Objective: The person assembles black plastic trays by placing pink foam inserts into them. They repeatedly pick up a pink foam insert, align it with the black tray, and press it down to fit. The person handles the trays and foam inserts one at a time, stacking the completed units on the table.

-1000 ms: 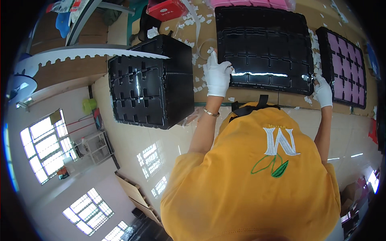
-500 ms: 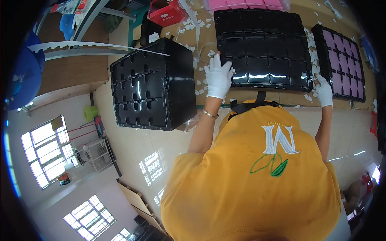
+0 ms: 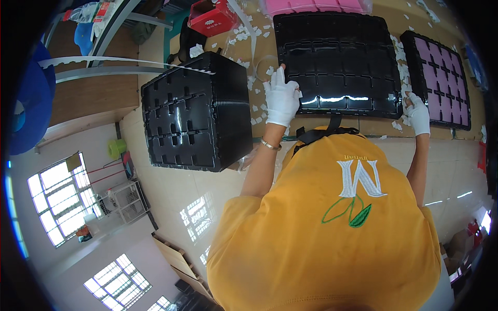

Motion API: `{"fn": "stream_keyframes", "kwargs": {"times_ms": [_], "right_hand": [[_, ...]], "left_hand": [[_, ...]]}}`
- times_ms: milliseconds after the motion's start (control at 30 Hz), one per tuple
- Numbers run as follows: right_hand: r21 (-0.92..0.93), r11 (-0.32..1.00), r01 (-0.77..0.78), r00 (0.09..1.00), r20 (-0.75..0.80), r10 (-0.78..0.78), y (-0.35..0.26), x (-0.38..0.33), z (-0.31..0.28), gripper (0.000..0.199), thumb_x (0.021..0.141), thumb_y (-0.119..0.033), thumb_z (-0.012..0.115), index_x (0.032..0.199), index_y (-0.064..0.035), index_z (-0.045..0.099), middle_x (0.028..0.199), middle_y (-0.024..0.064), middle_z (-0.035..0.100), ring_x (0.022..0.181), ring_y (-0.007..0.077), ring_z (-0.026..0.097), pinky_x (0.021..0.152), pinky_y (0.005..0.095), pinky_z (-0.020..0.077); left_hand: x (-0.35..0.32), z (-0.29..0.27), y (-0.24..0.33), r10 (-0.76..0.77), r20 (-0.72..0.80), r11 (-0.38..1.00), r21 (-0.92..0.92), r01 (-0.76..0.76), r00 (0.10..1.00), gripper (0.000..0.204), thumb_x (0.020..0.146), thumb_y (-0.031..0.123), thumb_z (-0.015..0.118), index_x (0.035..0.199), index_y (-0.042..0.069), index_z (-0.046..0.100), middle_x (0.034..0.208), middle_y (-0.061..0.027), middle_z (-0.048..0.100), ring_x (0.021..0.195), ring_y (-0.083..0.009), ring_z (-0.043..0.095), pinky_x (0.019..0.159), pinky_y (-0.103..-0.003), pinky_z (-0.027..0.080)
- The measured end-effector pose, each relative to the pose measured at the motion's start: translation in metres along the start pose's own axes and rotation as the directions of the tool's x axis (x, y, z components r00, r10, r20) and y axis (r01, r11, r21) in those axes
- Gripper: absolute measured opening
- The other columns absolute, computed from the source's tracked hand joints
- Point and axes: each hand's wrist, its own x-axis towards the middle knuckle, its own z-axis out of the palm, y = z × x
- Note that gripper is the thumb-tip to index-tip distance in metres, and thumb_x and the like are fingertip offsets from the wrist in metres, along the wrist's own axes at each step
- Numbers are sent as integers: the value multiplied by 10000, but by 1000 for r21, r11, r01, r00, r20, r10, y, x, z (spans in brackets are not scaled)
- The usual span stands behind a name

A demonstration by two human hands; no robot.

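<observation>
A black moulded plastic tray lies on the cardboard-covered table in front of me, shiny along its near edge. My left hand, in a white glove with bare fingertips showing, rests against its left edge. The fingers stretch forward along that edge and the thumb lies over the tray's near left corner. By the near right corner is my right hand, gloved too, with its fingers curled together. Whatever those fingers hold, if anything, is hidden.
A tall stack of black trays stands at the left. At the right lies a black tray with purple compartments. Pink trays and a red box sit at the back. White scraps litter the table; a white strip hangs at the left.
The view has shifted very slightly. Both hands stay at the tray's edges, and the tray keeps its place.
</observation>
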Motion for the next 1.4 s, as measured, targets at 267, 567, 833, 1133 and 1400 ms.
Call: {"fn": "stream_keyframes", "kwargs": {"times_ms": [267,567,833,1133,1400], "right_hand": [[68,997,33,999,-29,-31,18,-15,-4,290,920,-128,548,1190,-38,604,1071,175,645,900,237,622,811,305,474],[34,999,-16,998,-59,18,-27,1,-37,278,921,-100,557,1189,-48,603,1040,147,644,905,237,612,837,284,457],[43,948,314,937,-172,-303,-81,71,-35,222,916,-38,558,1129,7,601,1040,116,640,910,195,595,849,253,444],[163,919,359,932,-12,-362,-131,82,-13,243,932,-81,559,1166,-27,593,1004,109,618,872,167,575,810,231,441],[478,772,418,819,170,-549,-239,54,14,226,930,-105,556,1124,-12,621,964,83,618,825,150,567,776,250,448]], "left_hand": [[-36,-26,11,144,-193,990,37,-140,970,151,641,20,645,765,101,614,1269,-183,485,1181,-344,458,1009,-641,292],[-69,-31,-43,-276,-2,921,285,265,961,232,754,16,598,954,96,684,1092,-136,642,1014,-309,613,918,-479,444],[-26,-28,-65,-587,-84,745,-445,497,805,110,840,59,621,931,12,662,858,-97,674,806,-155,655,735,-285,508],[-54,-44,-51,-761,122,320,-784,532,637,160,872,23,600,1018,-41,619,899,-54,652,827,-94,596,751,-215,462],[-67,-52,-15,-749,248,-44,-944,328,615,186,879,34,612,1048,-43,607,907,-66,641,849,-127,601,784,-241,472]]}}
